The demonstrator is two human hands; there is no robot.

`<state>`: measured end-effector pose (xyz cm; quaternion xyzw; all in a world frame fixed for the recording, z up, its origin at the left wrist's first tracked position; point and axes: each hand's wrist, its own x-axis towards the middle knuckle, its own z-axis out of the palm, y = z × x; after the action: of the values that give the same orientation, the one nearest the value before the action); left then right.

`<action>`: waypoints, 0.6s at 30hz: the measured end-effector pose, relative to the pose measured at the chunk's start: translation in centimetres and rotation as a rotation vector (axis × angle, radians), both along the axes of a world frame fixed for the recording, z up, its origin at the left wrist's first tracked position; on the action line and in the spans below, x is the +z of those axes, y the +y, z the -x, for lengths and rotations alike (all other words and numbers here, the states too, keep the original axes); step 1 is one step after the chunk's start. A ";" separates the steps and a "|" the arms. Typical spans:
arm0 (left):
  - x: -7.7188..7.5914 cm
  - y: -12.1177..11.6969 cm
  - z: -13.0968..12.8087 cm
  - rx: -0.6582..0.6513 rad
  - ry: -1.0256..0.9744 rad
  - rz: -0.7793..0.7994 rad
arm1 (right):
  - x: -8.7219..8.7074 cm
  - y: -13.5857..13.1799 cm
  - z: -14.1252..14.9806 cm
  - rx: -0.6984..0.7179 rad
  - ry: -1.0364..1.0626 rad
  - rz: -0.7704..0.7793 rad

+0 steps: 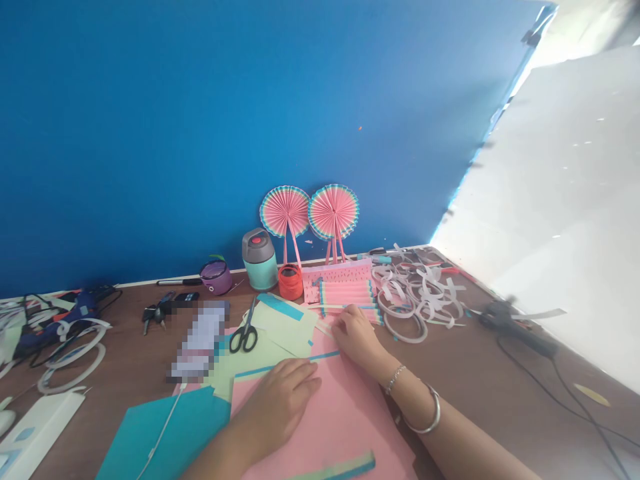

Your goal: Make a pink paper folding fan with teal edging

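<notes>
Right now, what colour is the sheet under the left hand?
The sheet is mostly pink, clearest in head view.

Smooth silver bangle (pixel 436 415) and thin silvery bracelet (pixel 395 379), right forearm (pixel 470 437).

Pink paper fans (pixel 334 211) (blue-edged, too).

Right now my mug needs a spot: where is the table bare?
Bare tabletop shows between the right forearm and black device, and, smaller, between keys and teal sheet. Crowded: the curled strips, and the papers around left hand and right hand.
</notes>
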<state>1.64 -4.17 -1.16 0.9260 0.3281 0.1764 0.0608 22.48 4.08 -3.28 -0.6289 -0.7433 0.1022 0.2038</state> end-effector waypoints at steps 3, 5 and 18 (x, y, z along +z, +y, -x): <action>-0.1 -0.1 0.0 0.005 0.001 -0.009 | -0.1 0.0 -0.3 0.019 0.010 -0.037; -0.2 -0.1 0.0 0.012 0.011 -0.013 | 0.3 -0.1 -0.7 0.047 0.060 -0.071; 0.0 -0.4 0.1 0.041 0.086 0.030 | 1.8 -0.6 -1.9 0.094 0.278 0.284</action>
<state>1.55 -4.56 -1.18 0.9249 0.3518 0.1325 0.0570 24.39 3.52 -1.45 -0.5957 -0.7149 0.3011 0.2085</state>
